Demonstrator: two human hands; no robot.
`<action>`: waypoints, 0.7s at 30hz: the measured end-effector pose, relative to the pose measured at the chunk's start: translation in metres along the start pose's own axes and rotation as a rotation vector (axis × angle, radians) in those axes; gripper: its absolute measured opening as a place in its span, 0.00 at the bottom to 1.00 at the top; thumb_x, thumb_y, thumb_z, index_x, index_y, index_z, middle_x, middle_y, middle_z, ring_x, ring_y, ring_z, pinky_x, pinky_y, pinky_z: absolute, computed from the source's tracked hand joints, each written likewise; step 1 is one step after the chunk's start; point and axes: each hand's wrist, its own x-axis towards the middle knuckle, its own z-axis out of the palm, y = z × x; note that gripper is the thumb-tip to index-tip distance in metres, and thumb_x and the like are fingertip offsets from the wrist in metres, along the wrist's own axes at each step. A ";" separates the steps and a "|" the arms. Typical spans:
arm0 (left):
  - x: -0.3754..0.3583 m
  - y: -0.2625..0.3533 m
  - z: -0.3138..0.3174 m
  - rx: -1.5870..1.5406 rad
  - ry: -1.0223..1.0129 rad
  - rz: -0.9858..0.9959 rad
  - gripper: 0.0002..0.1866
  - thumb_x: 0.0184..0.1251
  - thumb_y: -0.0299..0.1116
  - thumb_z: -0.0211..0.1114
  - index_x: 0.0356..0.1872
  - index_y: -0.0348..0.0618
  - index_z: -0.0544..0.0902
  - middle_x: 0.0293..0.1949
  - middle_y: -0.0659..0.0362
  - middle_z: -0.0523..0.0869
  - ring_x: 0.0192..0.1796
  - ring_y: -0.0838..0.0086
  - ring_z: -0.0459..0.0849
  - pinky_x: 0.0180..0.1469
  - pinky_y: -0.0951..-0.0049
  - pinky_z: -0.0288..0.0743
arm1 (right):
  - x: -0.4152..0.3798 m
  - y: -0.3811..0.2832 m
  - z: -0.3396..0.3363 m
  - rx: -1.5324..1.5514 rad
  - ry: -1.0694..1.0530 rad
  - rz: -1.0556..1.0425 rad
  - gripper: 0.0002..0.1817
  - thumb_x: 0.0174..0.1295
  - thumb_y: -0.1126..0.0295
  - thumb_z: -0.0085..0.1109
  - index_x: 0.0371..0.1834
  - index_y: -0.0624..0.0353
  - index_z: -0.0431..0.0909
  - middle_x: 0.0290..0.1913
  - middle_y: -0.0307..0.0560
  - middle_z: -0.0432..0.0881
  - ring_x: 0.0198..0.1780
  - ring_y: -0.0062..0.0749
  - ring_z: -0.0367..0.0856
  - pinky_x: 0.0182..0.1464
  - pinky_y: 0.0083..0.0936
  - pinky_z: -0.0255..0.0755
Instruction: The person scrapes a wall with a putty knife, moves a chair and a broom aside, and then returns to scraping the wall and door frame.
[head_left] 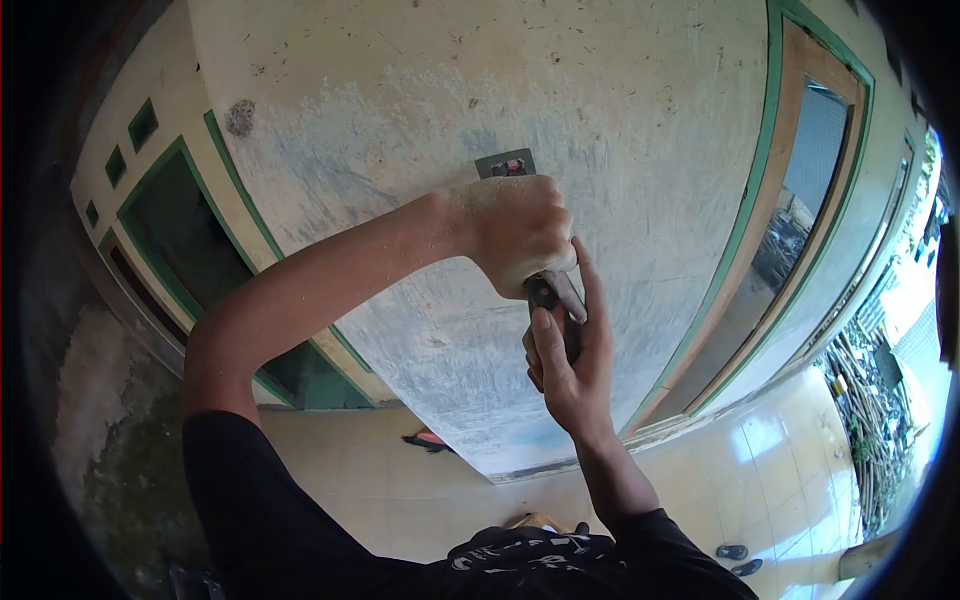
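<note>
Wall (420, 120) behind — scraper (506, 163), probably, half-hidden by left hand (520, 232).

1. I see a scraper (520, 200) with a flat grey metal blade, its squared top edge showing above my left hand (520, 235), a red patch just below that edge.
2. The blade lies flat against the pale, scuffed wall (620, 120), pointing up.
3. Its dark handle runs down and slightly right, mostly hidden inside my closed left fist.
4. The handle's lower end rests against my right hand (570, 360), fingers (543, 340) extended along it.
</note>
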 end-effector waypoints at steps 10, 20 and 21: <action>0.001 -0.007 0.001 0.074 -0.066 0.052 0.14 0.34 0.39 0.71 0.09 0.43 0.77 0.10 0.53 0.78 0.17 0.64 0.83 0.23 0.67 0.75 | 0.009 0.008 -0.005 -0.165 -0.016 -0.087 0.36 0.67 0.76 0.48 0.78 0.62 0.46 0.30 0.39 0.72 0.31 0.17 0.68 0.37 0.15 0.66; -0.005 -0.022 -0.013 0.151 -0.040 0.061 0.14 0.34 0.39 0.68 0.06 0.44 0.74 0.07 0.57 0.74 0.12 0.69 0.78 0.20 0.68 0.72 | 0.028 -0.005 0.005 -0.109 -0.021 -0.067 0.36 0.67 0.75 0.50 0.77 0.64 0.47 0.32 0.39 0.72 0.31 0.16 0.67 0.37 0.15 0.65; -0.008 -0.022 -0.013 0.136 -0.024 0.093 0.14 0.32 0.38 0.69 0.06 0.43 0.74 0.07 0.56 0.74 0.12 0.68 0.77 0.19 0.68 0.71 | 0.029 -0.003 0.007 -0.146 -0.027 -0.080 0.36 0.67 0.75 0.49 0.77 0.64 0.47 0.33 0.39 0.73 0.31 0.16 0.67 0.37 0.15 0.65</action>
